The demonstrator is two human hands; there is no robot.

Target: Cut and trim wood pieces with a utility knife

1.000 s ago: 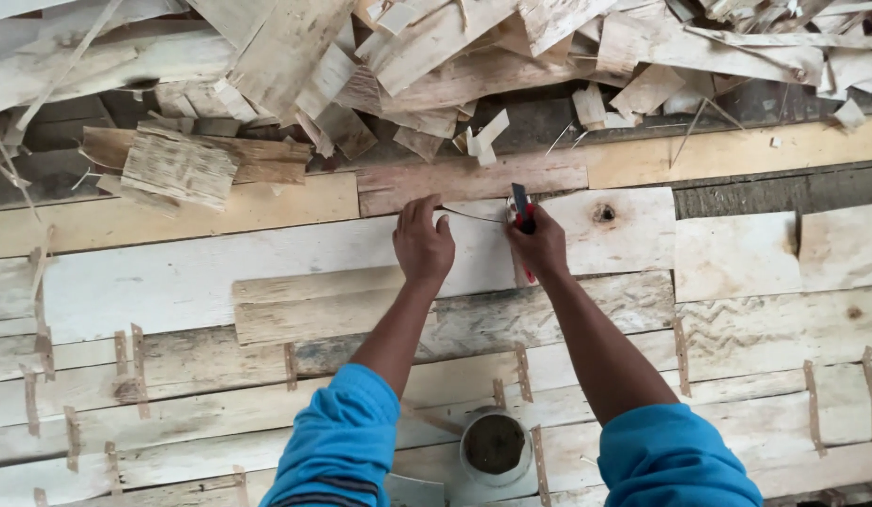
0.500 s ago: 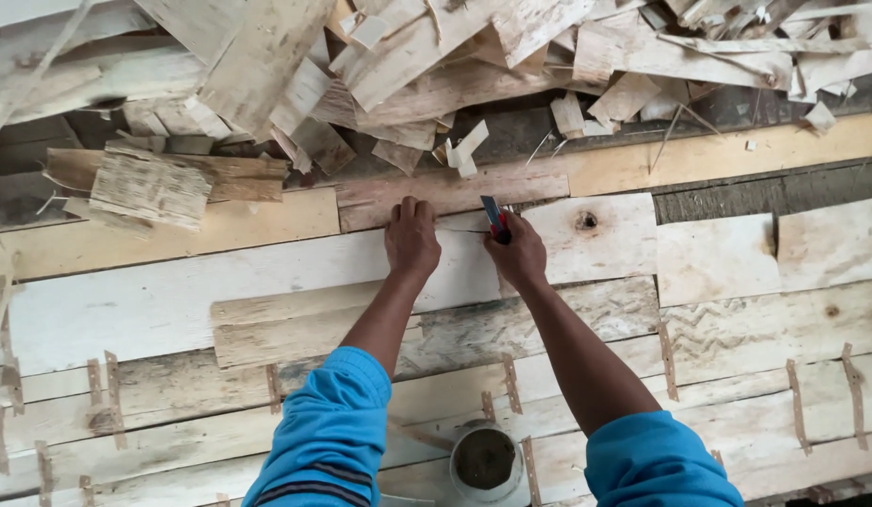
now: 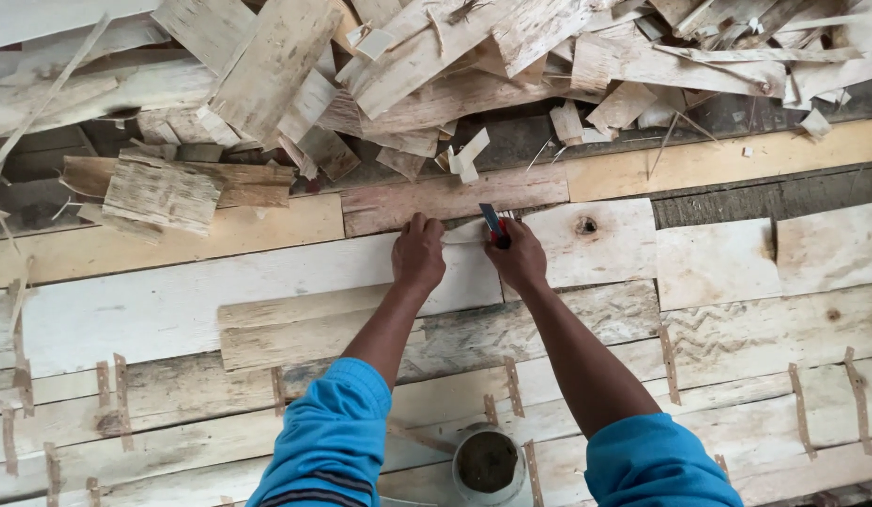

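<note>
Both my hands have slid a bit left along the pale veneer strip (image 3: 267, 300) since a second ago, still up near the far edge of the sheets, right under the scrap pile (image 3: 380, 75). Left hand (image 3: 419, 255) presses flat on the strip, fingers spread, grasping nothing. Right hand (image 3: 520, 258) stays clenched around the red-and-blue cutter (image 3: 494, 225), blade at the seam. Glue pot (image 3: 488, 462) sits between my elbows, same as before.
</note>
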